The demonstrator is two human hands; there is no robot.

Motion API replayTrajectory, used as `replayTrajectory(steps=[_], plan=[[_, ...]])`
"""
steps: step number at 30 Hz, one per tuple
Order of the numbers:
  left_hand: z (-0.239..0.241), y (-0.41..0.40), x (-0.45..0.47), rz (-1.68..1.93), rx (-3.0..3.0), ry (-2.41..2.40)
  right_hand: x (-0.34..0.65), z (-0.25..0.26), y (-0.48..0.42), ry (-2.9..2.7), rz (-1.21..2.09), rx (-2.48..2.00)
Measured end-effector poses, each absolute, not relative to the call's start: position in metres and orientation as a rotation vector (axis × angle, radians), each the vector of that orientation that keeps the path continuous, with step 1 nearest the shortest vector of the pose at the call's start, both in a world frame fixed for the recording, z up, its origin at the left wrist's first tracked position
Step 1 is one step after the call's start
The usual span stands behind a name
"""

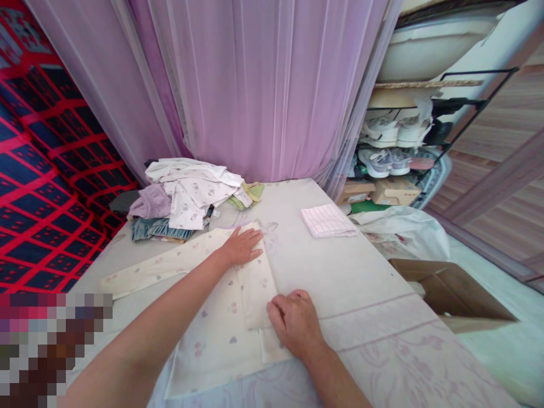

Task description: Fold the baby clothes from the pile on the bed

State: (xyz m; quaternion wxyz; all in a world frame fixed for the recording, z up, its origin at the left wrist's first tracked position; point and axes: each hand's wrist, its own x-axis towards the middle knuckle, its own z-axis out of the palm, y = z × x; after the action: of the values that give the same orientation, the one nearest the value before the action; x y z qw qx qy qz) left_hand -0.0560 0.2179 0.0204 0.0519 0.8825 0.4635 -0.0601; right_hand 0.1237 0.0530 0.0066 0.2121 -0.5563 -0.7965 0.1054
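Note:
A cream long-sleeved top (216,334) printed with small hearts and cherries lies on the covered bed or table. One sleeve stretches out to the left, while the right side is folded inward over the body. My left hand (243,247) rests flat on the upper part of the top, fingers spread. At the lower right edge of the fold, my right hand (295,322) is closed with its fingers curled at the fabric; its fingertips are partly hidden. A folded pink-and-white striped cloth (328,221) sits apart, beyond my right hand.
A heap of clothes (195,192) lies at the back left. Purple curtains (255,85) hang behind. On the right stand a shoe rack (463,105) and an open cardboard box (450,289). A red-and-black checked fabric (46,153) hangs at left.

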Motion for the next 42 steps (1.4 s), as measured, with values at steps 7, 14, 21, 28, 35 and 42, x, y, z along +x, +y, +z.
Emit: replayTrajectory(steps=[7, 14, 21, 28, 35, 42], plan=[[0.01, 0.195, -0.022, -0.094, 2.509, 1.731, 0.125, 0.02, 0.056, -2.354, 0.421, -1.62], [-0.003, 0.188, -0.024, 0.073, 2.477, 1.788, 0.135, 0.038, 0.059, -2.4, 0.606, -1.76], [0.011, 0.179, -0.027, 0.291, 2.629, 1.754, 0.131, 0.06, 0.054, -2.435, 0.364, -1.661], [0.01, 0.164, -0.076, 0.137, 2.579, 1.601, 0.118, 0.031, 0.048, -2.56, 0.579, -1.053], [0.009, 0.164, -0.087, -0.072, 2.505, 1.566, 0.128, 0.019, 0.044, -2.64, 0.788, -1.073], [0.023, 0.163, -0.062, -0.036, 2.502, 1.689, 0.128, 0.017, 0.039, -2.68, 0.723, -1.064]])
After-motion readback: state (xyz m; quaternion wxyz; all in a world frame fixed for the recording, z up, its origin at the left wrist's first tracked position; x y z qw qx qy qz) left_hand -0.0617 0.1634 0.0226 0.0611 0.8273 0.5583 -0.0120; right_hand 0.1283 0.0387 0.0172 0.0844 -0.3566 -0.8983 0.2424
